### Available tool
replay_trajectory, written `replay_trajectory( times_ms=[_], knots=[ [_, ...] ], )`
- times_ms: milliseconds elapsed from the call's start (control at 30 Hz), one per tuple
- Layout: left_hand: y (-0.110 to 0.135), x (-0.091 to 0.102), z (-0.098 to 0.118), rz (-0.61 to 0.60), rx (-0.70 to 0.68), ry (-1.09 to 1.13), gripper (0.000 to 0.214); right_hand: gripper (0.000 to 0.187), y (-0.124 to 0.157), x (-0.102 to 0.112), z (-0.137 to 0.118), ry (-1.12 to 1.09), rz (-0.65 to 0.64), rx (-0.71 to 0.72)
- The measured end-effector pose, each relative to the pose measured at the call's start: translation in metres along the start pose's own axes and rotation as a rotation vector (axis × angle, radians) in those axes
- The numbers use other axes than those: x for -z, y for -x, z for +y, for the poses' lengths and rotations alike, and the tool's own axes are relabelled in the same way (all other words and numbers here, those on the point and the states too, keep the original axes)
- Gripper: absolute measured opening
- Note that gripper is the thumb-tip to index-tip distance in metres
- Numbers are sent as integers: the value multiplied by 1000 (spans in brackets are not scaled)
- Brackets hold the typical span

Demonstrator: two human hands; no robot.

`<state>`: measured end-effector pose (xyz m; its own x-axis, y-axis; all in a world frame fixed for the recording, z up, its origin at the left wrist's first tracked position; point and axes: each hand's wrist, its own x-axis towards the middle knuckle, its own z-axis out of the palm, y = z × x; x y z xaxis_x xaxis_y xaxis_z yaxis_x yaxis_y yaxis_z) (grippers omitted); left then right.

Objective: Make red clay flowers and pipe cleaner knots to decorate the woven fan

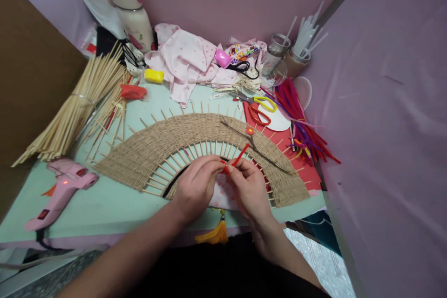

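Observation:
Between my two hands is a red pipe cleaner (241, 154), its straight free end pointing up to the right. My left hand (196, 185) pinches its bent end near the middle of the view. My right hand (248, 187) grips it too, thumb and forefinger closed. Both hands are over the inner edge of a woven fan (164, 132) with wooden stick ribs. On the fan's right half lies a thin brown twig (259, 150) with a small red flower (249, 131) at it. A yellow tassel (215, 233) hangs at the fan's lower middle.
A pink glue gun (61, 193) lies at the left, below a bundle of wooden sticks (82, 98). Scissors (256, 101) rest behind the fan, near loose pipe cleaners (307, 125). A bottle (131, 14), pink cloth (188, 51) and a cup of white sticks (296, 60) stand along the back.

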<state>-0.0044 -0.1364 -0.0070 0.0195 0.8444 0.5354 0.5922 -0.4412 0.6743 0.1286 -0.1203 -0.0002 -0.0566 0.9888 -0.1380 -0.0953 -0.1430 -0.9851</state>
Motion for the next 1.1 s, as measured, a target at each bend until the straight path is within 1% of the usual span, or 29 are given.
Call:
replay_trajectory(
  times_ms=[33, 100, 167, 233, 367, 467, 567, 700, 833, 967, 1100],
  knots=[
    [0, 1, -1, -9, -8, 2, 18, 14, -1, 1, 0, -7, -7, -14],
    [-3, 2, 1, -35, 26, 16, 15, 14, 0, 1, 1, 28, 25, 19],
    [-6, 4, 4, -39, 69, 35, 13, 14, 2, 0, 2, 92, 87, 97],
    [-9, 6, 7, -35, 68, 62, 13, 12, 6, -1, 3, 141, 134, 168],
    [-10, 8, 8, -80, 51, 97, 15, 12, 10, 2, 8, 258, 161, 287],
    [-10, 8, 8, -99, 66, 97, 14, 10, 11, 6, 10, 396, 168, 423],
    [-12, 9, 10, -90, 80, 123, 11, 7, 11, 11, 11, 518, 153, 551],
    [-16, 12, 13, -125, 133, 177, 7, 9, 13, 17, 11, 626, 122, 656],
    [-20, 15, 15, -206, 236, 226, 5, 11, 12, 23, 10, 688, 71, 724],
    [-25, 15, 16, -250, 351, 312, 9, 11, 11, 28, 8, 725, 21, 781],
    [-26, 13, 18, -285, 480, 429, 14, 11, 10, 30, 9, 717, 0, 845]
  ],
)
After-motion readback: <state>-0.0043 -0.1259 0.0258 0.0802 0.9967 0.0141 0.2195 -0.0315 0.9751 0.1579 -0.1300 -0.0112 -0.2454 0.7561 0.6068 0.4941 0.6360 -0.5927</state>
